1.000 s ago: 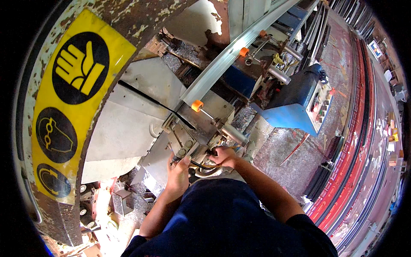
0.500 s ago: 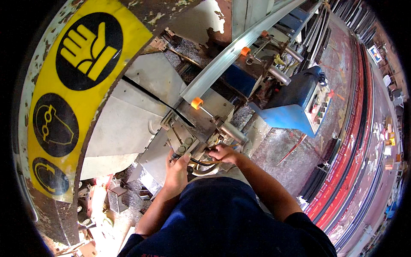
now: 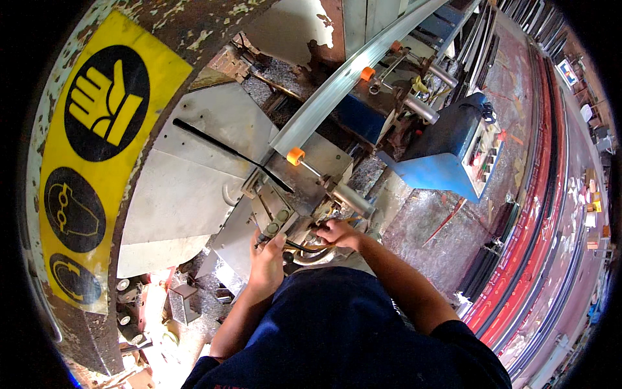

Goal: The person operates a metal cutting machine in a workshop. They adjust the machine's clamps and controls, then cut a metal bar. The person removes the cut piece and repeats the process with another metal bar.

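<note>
My left hand (image 3: 266, 264) is closed at the near end of a metal fence block (image 3: 275, 223) with round fittings on top. Its fingertips are partly hidden, so what it grips does not show. To its right, my right hand (image 3: 338, 234) is curled into a fist over small dark parts at the machine's front. A black cable and a pale hose (image 3: 311, 259) run just beneath both hands. Beyond them a long silvery metal profile (image 3: 324, 100) lies on the machine bed, its near end beside an orange-tipped clamp (image 3: 295, 156). A dark blade slot (image 3: 217, 141) crosses the grey table plate (image 3: 194, 168).
A rusty curved guard with a yellow warning label (image 3: 81, 175) arches along the left. A blue control box (image 3: 447, 159) stands at right, past a clamp cylinder (image 3: 352, 200). Long red and black profiles (image 3: 525, 227) lie on the floor further right. Metal chips litter the ground.
The guard with the yellow label has shifted left and slightly down, uncovering more of the table plate and slot. Both hands stay almost in place.
</note>
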`<state>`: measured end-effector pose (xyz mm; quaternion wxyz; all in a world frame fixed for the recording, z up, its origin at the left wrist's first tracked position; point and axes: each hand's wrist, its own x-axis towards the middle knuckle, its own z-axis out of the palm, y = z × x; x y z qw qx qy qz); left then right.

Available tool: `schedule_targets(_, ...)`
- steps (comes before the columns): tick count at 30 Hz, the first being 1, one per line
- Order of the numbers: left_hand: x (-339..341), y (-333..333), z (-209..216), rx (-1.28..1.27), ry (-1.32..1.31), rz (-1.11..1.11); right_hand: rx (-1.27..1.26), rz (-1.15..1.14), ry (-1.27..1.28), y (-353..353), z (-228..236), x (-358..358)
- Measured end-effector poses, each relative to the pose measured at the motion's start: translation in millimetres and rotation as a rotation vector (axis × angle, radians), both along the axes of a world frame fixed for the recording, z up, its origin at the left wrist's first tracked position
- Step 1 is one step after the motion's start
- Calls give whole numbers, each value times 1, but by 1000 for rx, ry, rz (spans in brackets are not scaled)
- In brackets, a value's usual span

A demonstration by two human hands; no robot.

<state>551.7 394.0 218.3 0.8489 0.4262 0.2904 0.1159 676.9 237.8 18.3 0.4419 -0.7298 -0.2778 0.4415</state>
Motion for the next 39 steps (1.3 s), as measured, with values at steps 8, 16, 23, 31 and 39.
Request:
schedule_targets(8,2,2,1,15,-11,-5,191,-101,-55,-1,8,-15)
schedule_targets(16,8,-4,12,22,-38,-41,311,-396,581,-1,11,-36)
schedule_targets(23,2,2,3,7,-15,-41,305,-503,602,3,-5,-52)
schedule_targets(31,2,1,5,25,-4,-9,176,-664,782,12,-10,-52)
schedule_targets(39,7,-4,17,70,-28,-65,371,-691,805,12,-2,-58)
